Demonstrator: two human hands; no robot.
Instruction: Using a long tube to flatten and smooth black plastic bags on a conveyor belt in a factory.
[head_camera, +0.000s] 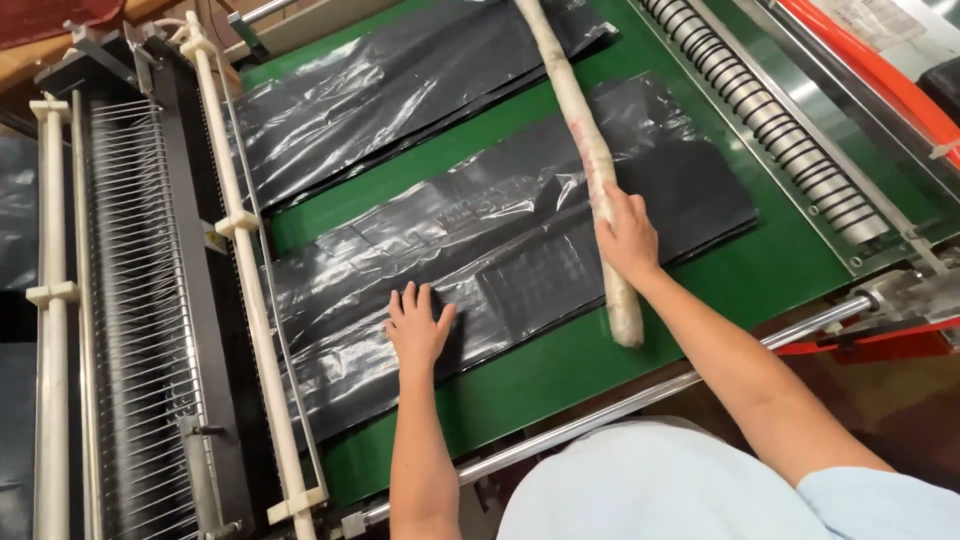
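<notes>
L hand flat, fingers spread, pinning the near stack of black bags on the green belt. R hand wrapped round the long wrapped stick laid across it. Looks like squaring/pressing the stack; next needs L hand holding the film firm.

Far black bag stack, green belt, coil roller, wire comb rack on L.

glossy black plastic sheets, green table, off-white wrapped rod

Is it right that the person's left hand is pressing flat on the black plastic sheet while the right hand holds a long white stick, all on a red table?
Not quite. The head view shows the table is green, not red. The left hand does lie flat on the black plastic sheet, and the right hand holds the long white stick.
</notes>
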